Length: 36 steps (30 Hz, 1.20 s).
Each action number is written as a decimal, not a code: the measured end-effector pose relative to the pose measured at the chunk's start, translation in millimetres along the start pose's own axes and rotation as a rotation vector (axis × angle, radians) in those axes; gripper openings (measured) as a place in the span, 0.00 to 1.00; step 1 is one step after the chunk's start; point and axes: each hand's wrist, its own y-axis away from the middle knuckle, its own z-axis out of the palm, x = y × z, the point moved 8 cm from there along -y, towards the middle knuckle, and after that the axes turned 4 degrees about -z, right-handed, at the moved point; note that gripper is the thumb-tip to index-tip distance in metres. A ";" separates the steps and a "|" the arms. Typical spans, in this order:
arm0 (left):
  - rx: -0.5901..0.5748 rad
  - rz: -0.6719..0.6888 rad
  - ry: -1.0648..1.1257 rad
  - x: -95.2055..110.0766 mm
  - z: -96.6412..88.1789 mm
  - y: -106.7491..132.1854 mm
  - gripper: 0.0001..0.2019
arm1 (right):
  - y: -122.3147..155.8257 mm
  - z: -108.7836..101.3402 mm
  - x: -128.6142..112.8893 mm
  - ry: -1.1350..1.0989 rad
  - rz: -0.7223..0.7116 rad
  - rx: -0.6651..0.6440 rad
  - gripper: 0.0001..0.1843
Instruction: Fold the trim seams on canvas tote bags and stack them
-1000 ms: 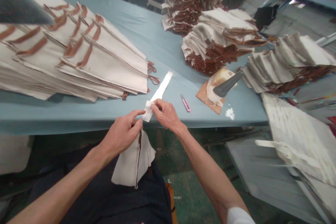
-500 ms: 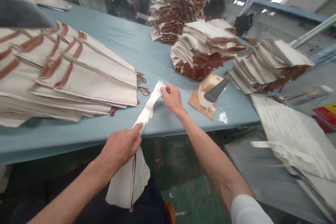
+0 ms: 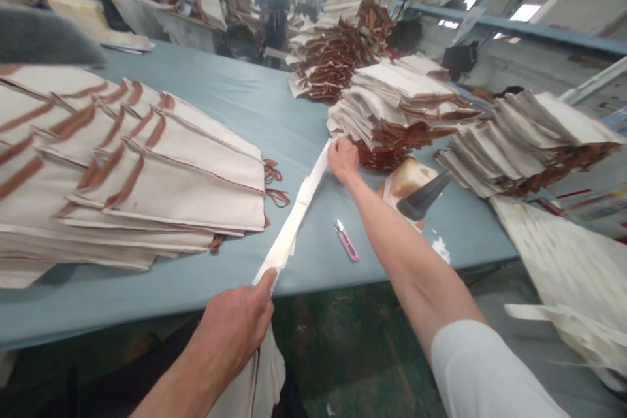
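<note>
Stretching between the two hands: a narrow white strip, running aslant over the front of the worktop, with an overlap or fold partway along. Left hand closed on the near end, thumb on top; fingers below out of sight. Right hand pinched narrow at the far end, just by the middle pile; fingertips partly hidden, so exact grip unclear.

Cream cloth piece with a dark seam hangs below the left hand, its top hidden there and its lower part cut off by the bottom edge. Whether that hand grips it too, cannot tell.

Pink-handled snips lie on the worktop between strip and right forearm. Beyond the forearm, a yellowish block-like object with a dark grey cone against it; base mostly covered by the arm.

Left: overlapping cream bags, brown-trimmed, running out at the left edge. Brown cord loops poke from their near ends. Above them, a dark grey shape, blurred and cut off, nature uncertain. Background smeared, details lost.
</note>
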 end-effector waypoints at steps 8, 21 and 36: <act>0.023 0.001 0.051 -4.2 7.4 -3.6 0.29 | -35.2 -14.3 -3.0 0.013 0.007 0.056 0.20; 0.098 -0.003 0.173 -9.0 6.2 -4.2 0.26 | -21.1 -68.0 -60.7 -0.481 0.015 0.069 0.14; 0.255 0.151 1.045 -14.3 20.4 86.2 0.26 | 259.3 -75.5 -190.0 -1.296 0.085 -0.632 0.30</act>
